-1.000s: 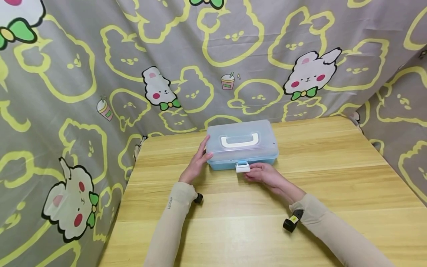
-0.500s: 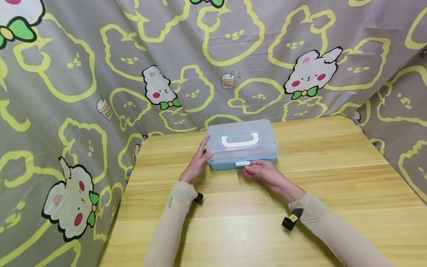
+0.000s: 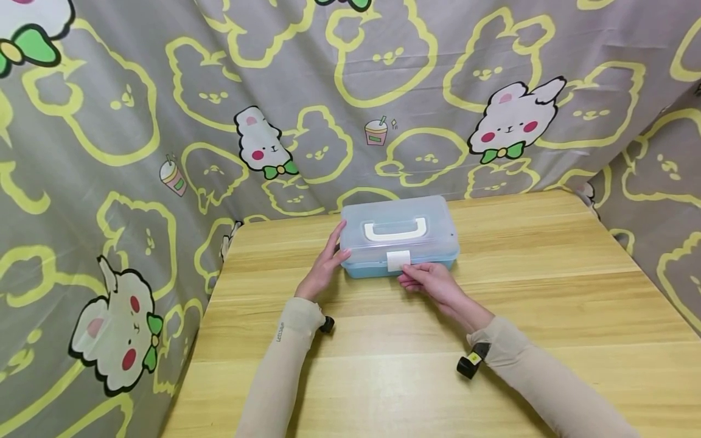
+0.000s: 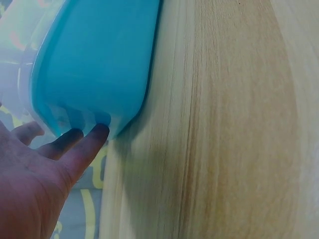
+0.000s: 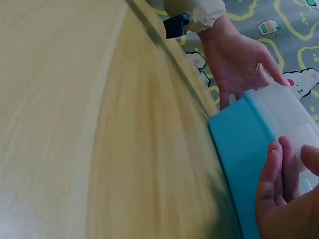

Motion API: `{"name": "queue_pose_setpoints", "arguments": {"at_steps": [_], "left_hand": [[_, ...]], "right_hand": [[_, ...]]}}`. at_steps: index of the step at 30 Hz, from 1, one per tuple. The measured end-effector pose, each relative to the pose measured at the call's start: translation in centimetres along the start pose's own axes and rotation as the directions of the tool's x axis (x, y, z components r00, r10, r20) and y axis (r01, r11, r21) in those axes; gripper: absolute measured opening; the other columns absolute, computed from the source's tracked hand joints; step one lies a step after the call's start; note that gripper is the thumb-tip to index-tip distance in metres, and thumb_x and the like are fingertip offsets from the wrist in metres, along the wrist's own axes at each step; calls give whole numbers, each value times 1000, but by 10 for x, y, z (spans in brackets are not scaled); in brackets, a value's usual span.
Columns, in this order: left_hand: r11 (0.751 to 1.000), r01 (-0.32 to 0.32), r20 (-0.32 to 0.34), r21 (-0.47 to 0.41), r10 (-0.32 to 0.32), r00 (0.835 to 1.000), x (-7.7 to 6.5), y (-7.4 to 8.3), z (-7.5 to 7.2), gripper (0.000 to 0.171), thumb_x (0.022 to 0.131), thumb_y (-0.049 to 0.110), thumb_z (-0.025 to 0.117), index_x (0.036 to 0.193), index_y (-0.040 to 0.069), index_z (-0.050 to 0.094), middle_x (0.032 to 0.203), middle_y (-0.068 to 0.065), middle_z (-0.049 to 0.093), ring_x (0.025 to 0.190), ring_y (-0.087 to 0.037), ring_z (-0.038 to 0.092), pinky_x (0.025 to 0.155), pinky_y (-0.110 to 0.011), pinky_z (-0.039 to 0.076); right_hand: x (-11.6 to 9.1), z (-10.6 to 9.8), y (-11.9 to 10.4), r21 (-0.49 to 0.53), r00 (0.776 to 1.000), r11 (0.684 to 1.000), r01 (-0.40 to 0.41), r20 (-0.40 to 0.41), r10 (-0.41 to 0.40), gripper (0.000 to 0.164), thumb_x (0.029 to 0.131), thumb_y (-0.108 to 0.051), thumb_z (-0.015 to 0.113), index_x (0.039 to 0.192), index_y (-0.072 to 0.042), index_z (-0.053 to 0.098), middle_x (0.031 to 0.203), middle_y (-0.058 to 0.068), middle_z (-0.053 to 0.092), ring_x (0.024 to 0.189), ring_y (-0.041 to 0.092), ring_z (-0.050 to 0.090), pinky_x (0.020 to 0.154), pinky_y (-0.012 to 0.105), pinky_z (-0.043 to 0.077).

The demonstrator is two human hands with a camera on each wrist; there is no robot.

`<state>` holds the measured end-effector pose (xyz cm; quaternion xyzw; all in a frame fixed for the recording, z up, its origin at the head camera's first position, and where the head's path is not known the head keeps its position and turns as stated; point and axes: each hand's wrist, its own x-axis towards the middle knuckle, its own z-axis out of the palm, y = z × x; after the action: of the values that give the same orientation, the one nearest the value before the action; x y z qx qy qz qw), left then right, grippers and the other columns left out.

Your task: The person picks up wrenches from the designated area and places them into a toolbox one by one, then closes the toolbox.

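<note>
A blue plastic box (image 3: 372, 269) with a cloudy lid (image 3: 383, 212) and a white carrying handle (image 3: 395, 236) stands near the table's back edge, its lid down. My left hand (image 3: 320, 274) touches the box's left end, fingers spread; in the left wrist view two fingertips (image 4: 102, 130) meet the blue wall. At the front, the white latch (image 3: 398, 261) lies flat over the seam between lid and base. The thumb of my right hand (image 3: 432, 283) presses the latch's lower right part, with the other fingers below it, as the right wrist view (image 5: 284, 189) shows closer.
The wooden table (image 3: 372, 377) spreads in front of the box and to both sides. A grey curtain (image 3: 323, 79) with yellow outlines and cartoon animals hangs right behind the box and along both sides of the table.
The latch has swung up from jutting out and down to lying flat against the box front. My right thumb has moved onto it. The left hand and the box have stayed put.
</note>
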<state>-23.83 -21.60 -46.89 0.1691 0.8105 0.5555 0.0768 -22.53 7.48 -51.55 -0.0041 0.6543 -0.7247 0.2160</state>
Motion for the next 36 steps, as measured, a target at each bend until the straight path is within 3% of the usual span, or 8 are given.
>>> {"name": "queue_pose_setpoints", "arguments": {"at_steps": [5,12,19,28,36], "left_hand": [[1000,5,-4,-9,-5,1000,1,0,-1,71,109,27,48,168,25,10,175,-8,6,155,-47,21,125,-62,21],[1000,4,-20,-31,-4,1000,2,-3,-1,70,108,26,51,168,26,14,175,-6,10,155,-44,23,126,-60,21],[999,12,-12,-40,-12,1000,1,-4,0,70,108,26,52,168,26,16,175,-6,11,155,-44,23,127,-60,20],[999,-11,-11,-31,11,1000,0,-4,0,70,108,25,52,168,22,15,174,-10,11,155,-45,25,125,-59,23],[1000,-12,-9,-16,11,1000,0,-1,-2,70,108,24,51,168,21,15,174,-11,10,155,-45,25,125,-59,24]], "right_hand": [[4,4,2,-103,999,994,43,-27,-46,39,103,-17,65,123,16,64,102,21,77,83,14,76,81,31,63],[6,8,4,-211,995,975,74,-45,-85,36,102,-17,67,115,17,67,94,24,76,73,17,74,71,34,64],[5,4,12,-211,996,974,81,-29,-89,33,105,-12,60,116,19,67,99,32,74,70,17,73,67,32,64],[3,5,6,-189,999,982,4,-46,-13,56,102,-40,66,120,13,68,103,24,77,77,20,76,74,37,65],[5,7,4,-179,1000,984,13,-21,-17,61,104,-43,61,124,14,64,109,26,75,79,23,76,75,40,65]]}}
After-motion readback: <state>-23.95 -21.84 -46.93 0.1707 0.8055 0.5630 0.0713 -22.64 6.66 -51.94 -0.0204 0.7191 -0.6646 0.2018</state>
